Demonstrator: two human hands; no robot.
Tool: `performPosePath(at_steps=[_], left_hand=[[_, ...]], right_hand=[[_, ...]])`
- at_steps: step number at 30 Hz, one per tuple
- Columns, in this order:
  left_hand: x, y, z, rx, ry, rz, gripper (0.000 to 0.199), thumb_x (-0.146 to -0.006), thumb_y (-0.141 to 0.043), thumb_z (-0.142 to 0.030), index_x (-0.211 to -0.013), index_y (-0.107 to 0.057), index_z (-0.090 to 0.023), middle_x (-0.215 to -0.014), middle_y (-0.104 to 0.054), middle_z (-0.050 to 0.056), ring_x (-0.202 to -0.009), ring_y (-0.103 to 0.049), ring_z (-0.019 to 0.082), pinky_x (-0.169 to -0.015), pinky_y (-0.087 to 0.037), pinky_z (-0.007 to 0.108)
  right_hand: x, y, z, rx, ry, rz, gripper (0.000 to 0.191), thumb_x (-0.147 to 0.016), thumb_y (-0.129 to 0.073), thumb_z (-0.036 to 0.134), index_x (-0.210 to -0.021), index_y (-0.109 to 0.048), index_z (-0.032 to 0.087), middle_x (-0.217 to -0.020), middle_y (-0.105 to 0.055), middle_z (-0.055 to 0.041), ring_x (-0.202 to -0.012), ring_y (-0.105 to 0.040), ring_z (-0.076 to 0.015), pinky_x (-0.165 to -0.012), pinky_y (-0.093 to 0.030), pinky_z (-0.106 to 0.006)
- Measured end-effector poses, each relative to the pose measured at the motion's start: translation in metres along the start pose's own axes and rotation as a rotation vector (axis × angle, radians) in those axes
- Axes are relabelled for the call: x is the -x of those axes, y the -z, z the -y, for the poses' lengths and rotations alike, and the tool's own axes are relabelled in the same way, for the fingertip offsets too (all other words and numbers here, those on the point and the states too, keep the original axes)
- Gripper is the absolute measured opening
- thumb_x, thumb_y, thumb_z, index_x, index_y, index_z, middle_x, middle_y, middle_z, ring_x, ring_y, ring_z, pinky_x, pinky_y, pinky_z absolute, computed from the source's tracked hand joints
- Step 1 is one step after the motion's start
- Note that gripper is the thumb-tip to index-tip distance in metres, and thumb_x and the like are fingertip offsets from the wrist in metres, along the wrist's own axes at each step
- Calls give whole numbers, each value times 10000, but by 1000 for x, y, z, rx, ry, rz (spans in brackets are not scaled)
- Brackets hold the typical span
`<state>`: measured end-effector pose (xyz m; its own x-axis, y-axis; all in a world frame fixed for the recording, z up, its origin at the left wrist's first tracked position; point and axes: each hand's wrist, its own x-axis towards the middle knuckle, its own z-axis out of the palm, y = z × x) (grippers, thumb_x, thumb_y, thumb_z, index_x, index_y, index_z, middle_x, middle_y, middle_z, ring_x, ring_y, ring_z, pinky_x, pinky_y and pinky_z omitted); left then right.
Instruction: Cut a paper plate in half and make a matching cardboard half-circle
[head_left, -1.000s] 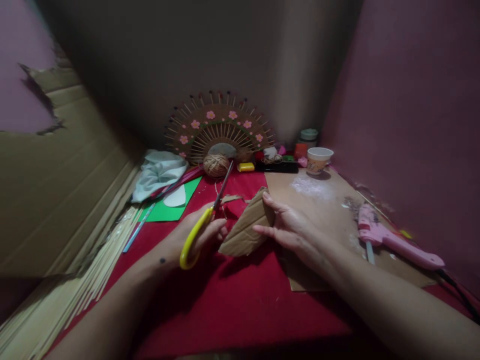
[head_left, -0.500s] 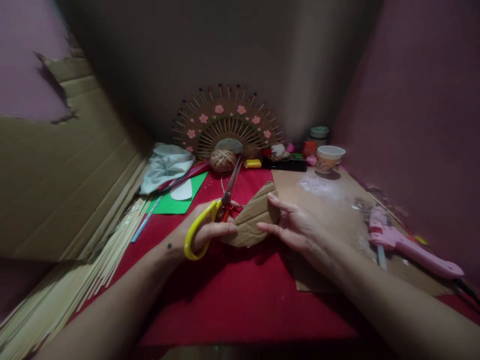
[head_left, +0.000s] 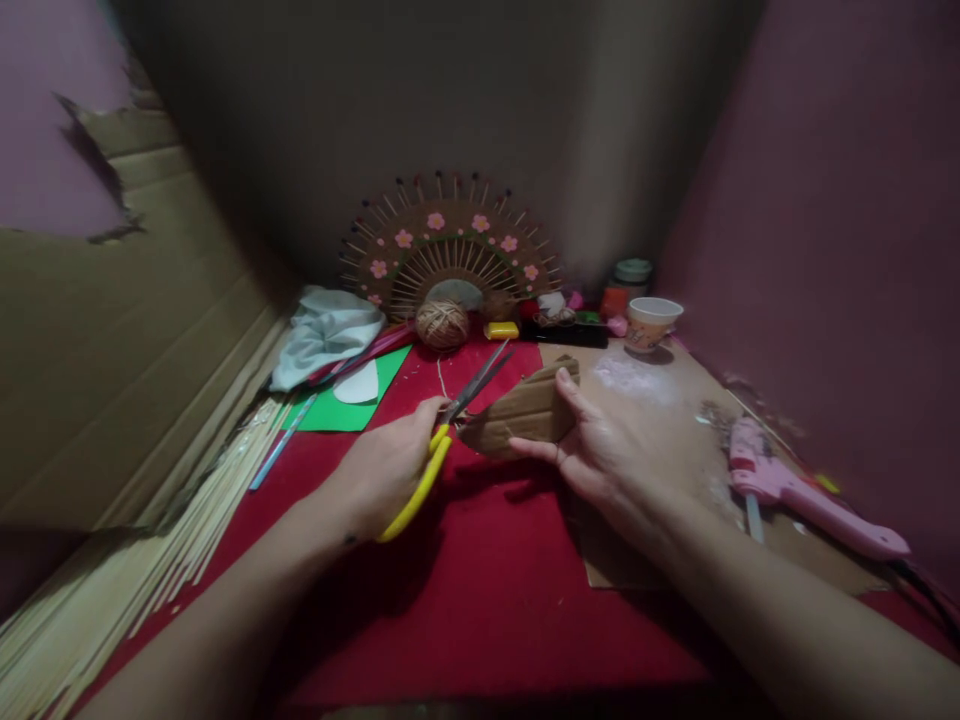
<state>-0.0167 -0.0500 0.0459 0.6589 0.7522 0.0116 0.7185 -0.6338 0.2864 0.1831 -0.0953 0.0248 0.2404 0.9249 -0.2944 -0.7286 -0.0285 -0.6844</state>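
Yellow-handled scissors [head_left: 420,490] are in my left hand [head_left: 390,465], their blades slightly parted and pointing away to the upper right. My right hand [head_left: 600,440] grips a cut piece of brown cardboard [head_left: 517,412] by its right end, thumb on top and a finger along the lower edge. The cardboard's narrow left end lies right beside the scissors' pivot; whether it touches my left fingers is hard to make out. Both hands are above the red cloth [head_left: 480,620].
A flowered stick fan [head_left: 457,235] stands at the back behind a twine ball [head_left: 442,325]. Left are thin sticks [head_left: 202,510], green paper [head_left: 330,412] and a pale cloth [head_left: 330,330]. A pink glue gun [head_left: 810,495] lies right on a cardboard sheet [head_left: 660,400], near a paper cup [head_left: 652,325].
My left hand has turned over, so the scissors' yellow handles now hang below it and the blades have parted. The cardboard has tilted and shifted slightly right with my right hand.
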Motion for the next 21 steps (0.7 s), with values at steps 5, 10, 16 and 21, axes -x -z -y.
performPosePath(at_steps=[5, 10, 16, 21], left_hand=[[0, -3, -12, -303, 63, 106, 439, -874, -269, -254, -1290, -244, -117, -882, -648, 124, -787, -631, 267, -623, -438, 325], [-1, -9, -17, -489, 52, 112, 490, -865, -267, -187, -1340, -178, -110, -868, -660, 125, -727, -642, 275, -570, -435, 325], [1, -11, -17, -590, 3, 96, 516, -845, -260, -126, -1347, -177, -43, -788, -653, 117, -670, -640, 266, -500, -405, 298], [2, -12, -14, -620, -65, 94, 529, -799, -308, -94, -1320, -240, -34, -770, -649, 104, -632, -633, 240, -468, -372, 273]], right_hand=[[-1, 0, 0, 4, 76, 15, 279, -690, -657, 400, -878, -593, 204, -810, -667, -44, -836, -610, -245, -633, -537, -453], [1, 0, -1, 17, 58, 31, 218, -713, -642, 366, -848, -604, 198, -789, -670, -29, -772, -621, -223, -581, -539, -429], [2, 0, 0, 28, 43, 61, 222, -715, -639, 359, -848, -613, 184, -795, -665, -43, -775, -615, -224, -556, -540, -407], [1, 2, -2, 12, 14, 64, 238, -710, -648, 364, -854, -617, 177, -808, -658, -49, -766, -604, -214, -558, -543, -396]])
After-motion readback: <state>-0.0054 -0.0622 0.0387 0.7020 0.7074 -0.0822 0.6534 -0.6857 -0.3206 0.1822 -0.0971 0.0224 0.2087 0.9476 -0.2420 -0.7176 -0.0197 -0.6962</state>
